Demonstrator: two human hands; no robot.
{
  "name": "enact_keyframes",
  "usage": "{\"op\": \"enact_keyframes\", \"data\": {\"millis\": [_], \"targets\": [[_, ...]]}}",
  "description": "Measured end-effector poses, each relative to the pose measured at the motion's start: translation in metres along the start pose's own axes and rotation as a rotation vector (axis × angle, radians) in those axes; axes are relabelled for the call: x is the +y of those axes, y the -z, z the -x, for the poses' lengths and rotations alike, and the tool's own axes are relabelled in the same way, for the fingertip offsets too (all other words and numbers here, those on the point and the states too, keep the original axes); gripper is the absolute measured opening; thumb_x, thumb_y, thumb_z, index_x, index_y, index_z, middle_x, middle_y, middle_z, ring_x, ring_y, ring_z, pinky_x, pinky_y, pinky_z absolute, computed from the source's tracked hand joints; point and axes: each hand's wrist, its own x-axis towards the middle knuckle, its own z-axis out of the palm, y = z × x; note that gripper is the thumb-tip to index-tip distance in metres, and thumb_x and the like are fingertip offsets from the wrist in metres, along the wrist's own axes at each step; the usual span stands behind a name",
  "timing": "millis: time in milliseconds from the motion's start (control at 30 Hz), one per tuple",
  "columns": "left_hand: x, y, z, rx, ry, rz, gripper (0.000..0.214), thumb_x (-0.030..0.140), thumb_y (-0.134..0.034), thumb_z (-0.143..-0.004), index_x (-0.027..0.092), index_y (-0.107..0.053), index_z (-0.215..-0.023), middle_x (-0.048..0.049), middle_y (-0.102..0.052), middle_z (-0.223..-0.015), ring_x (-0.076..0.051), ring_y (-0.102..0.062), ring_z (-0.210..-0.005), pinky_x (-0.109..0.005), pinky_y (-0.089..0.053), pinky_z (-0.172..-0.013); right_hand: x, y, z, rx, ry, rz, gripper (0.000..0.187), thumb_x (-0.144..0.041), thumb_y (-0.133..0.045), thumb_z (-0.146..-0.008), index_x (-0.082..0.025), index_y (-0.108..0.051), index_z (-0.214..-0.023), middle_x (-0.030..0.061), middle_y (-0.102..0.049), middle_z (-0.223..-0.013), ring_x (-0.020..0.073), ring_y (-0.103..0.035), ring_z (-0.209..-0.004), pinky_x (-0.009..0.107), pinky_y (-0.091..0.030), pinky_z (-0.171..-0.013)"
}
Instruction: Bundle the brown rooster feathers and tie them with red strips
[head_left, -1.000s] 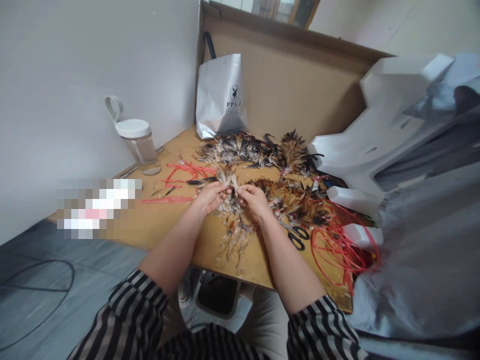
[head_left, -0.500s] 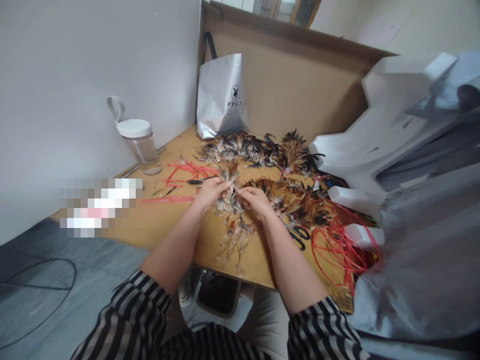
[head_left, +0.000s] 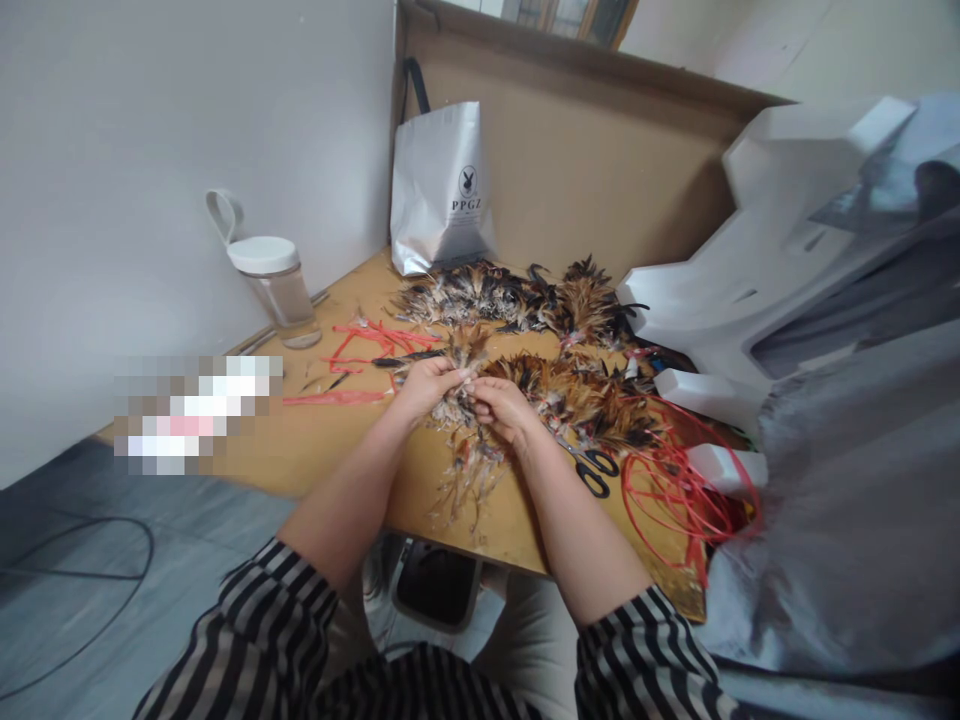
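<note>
My left hand (head_left: 431, 387) is closed on a small bunch of brown feathers (head_left: 469, 345), whose tips fan out above the fingers. Close beside it, my right hand (head_left: 504, 405) pinches at the base of that bunch; whatever sits between its fingertips is too small to make out. Loose pale feathers (head_left: 469, 480) lie on the table below the hands. A row of brown feather bunches (head_left: 592, 395) is just right of my right hand, and darker feather bunches (head_left: 487, 295) lie farther back. Black-handled scissors (head_left: 592, 470) rest by my right forearm.
Red plastic strips (head_left: 382, 340) lie left of my hands, and a tangle of red strip (head_left: 667, 500) is at the right edge. A lidded bottle (head_left: 281, 290) and a silver bag (head_left: 435, 190) stand behind. White foam (head_left: 675, 300) borders the right side of the wooden table (head_left: 300, 455).
My right hand's fingers have shifted slightly left and up against the feather bunch. My right forearm has moved a little left, showing more of the scissors.
</note>
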Motion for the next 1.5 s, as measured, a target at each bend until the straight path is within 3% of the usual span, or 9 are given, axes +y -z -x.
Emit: {"op": "enact_keyframes", "data": {"millis": [167,267,400,567,1000,1100,1233,1400,1500], "targets": [[0.003,0.002,-0.001,0.038,0.053,0.161,0.025,0.028,-0.071,-0.061,0.010,-0.065,-0.076,-0.0063,-0.065,-0.072,-0.006,-0.053,-0.055,-0.015,-0.038,-0.047,-0.002,0.000,-0.002,0.079,0.125,-0.075,0.025,-0.029,-0.071,-0.055,-0.015,-0.053,-0.064,-0.0064,-0.044,-0.048,0.0020,-0.030,-0.037,0.016,-0.014,-0.037],[0.003,0.004,0.000,0.021,0.118,0.213,0.022,0.024,-0.070,-0.063,0.008,-0.064,-0.078,-0.0075,-0.066,-0.074,-0.006,-0.056,-0.057,-0.012,-0.040,-0.047,-0.002,-0.001,-0.003,0.179,0.218,-0.040,0.024,-0.031,-0.070,-0.056,-0.015,-0.054,-0.064,-0.0065,-0.044,-0.046,0.0030,-0.031,-0.037,0.017,-0.016,-0.037],[0.001,0.005,0.001,-0.035,0.237,0.248,0.018,0.019,-0.069,-0.064,0.007,-0.063,-0.076,-0.0104,-0.066,-0.077,-0.008,-0.059,-0.057,-0.012,-0.042,-0.044,0.001,0.000,-0.005,0.336,0.387,0.126,0.021,-0.035,-0.065,-0.061,-0.017,-0.058,-0.067,-0.0067,-0.045,-0.045,0.0046,-0.032,-0.038,0.019,-0.024,-0.039],[0.001,0.003,0.002,-0.127,0.313,0.276,0.018,0.017,-0.067,-0.067,0.006,-0.063,-0.081,-0.0119,-0.067,-0.079,-0.009,-0.062,-0.058,-0.012,-0.043,-0.043,0.005,0.002,-0.005,0.408,0.596,0.436,0.019,-0.034,-0.059,-0.068,-0.016,-0.061,-0.072,-0.0006,-0.059,-0.065,0.0094,-0.048,-0.056,0.022,-0.038,-0.055],[0.001,-0.001,0.003,-0.086,0.361,0.282,0.010,0.012,-0.067,-0.065,0.006,-0.063,-0.073,-0.0054,-0.062,-0.060,-0.006,-0.056,-0.050,-0.012,-0.042,-0.043,0.008,-0.002,-0.001,0.497,0.748,0.766,0.013,-0.027,-0.052,-0.071,-0.017,-0.060,-0.071,0.0000,-0.056,-0.066,0.0109,-0.047,-0.059,0.023,-0.037,-0.058],[0.000,-0.003,0.003,-0.053,0.295,0.251,0.012,0.013,-0.069,-0.063,0.007,-0.062,-0.070,-0.0036,-0.060,-0.057,-0.005,-0.054,-0.048,-0.012,-0.040,-0.043,0.007,-0.003,-0.001,0.490,0.727,0.738,0.014,-0.029,-0.053,-0.070,-0.017,-0.061,-0.070,0.0005,-0.057,-0.066,0.0113,-0.047,-0.059,0.023,-0.038,-0.059],[-0.002,-0.003,0.000,-0.010,0.136,0.114,0.019,0.021,-0.071,-0.060,0.008,-0.060,-0.067,-0.0025,-0.059,-0.054,-0.005,-0.050,-0.044,-0.014,-0.037,-0.041,0.005,-0.002,-0.004,0.390,0.536,0.498,0.019,-0.034,-0.058,-0.067,-0.016,-0.062,-0.070,0.0012,-0.060,-0.065,0.0107,-0.048,-0.056,0.022,-0.038,-0.054],[-0.003,-0.003,-0.002,-0.002,0.020,-0.063,0.026,0.030,-0.071,-0.059,0.009,-0.057,-0.067,-0.0011,-0.058,-0.052,-0.005,-0.047,-0.040,-0.017,-0.034,-0.040,0.001,0.001,-0.005,0.296,0.278,0.210,0.022,-0.035,-0.066,-0.059,-0.015,-0.059,-0.063,-0.0055,-0.045,-0.041,0.0049,-0.032,-0.036,0.019,-0.022,-0.038],[-0.003,-0.004,-0.001,-0.006,0.021,-0.088,0.028,0.032,-0.071,-0.058,0.010,-0.056,-0.068,-0.0008,-0.058,-0.052,-0.006,-0.047,-0.040,-0.017,-0.035,-0.041,-0.001,0.002,-0.004,0.247,0.187,0.105,0.023,-0.033,-0.070,-0.056,-0.015,-0.057,-0.061,-0.0054,-0.046,-0.042,0.0043,-0.033,-0.035,0.018,-0.020,-0.036]]}}
